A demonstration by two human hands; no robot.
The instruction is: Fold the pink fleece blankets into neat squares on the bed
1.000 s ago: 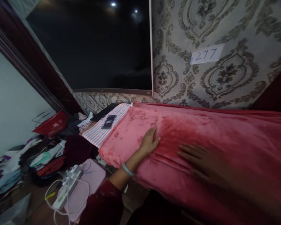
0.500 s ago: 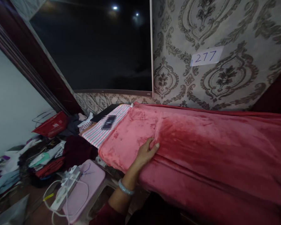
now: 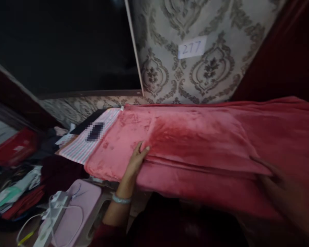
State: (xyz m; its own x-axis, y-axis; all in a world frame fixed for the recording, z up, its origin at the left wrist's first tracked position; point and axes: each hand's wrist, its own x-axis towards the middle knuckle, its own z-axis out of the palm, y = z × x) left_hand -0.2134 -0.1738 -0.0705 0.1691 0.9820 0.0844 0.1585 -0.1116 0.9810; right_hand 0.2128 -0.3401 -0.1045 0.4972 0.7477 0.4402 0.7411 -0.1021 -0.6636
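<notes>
A pink-red plush blanket [image 3: 195, 137] lies spread lengthwise over a long low surface, with an upper layer folded across its middle. My left hand [image 3: 137, 159], wearing a pale bangle, is at the left front corner of that folded layer, thumb over the edge and fingers beside it. At the right front corner my right hand [image 3: 275, 185], dark and blurred, has its fingers around the layer's edge. A striped cloth [image 3: 78, 151] shows from beneath the blanket's left end, and a pixelated dark rectangular item [image 3: 95, 131] lies on it.
A large dark screen [image 3: 79, 44] hangs above, beside patterned wallpaper with a "277" paper [image 3: 192, 47]. A white power strip [image 3: 54, 212] with loose cables lies on a pink-lidded box [image 3: 89, 199]. Heaped clothes [image 3: 23, 195] and a red basket [image 3: 12, 147] are at left.
The view has swung right. My right hand has come into view at the folded layer's right front corner. My left hand stays at the layer's left corner.
</notes>
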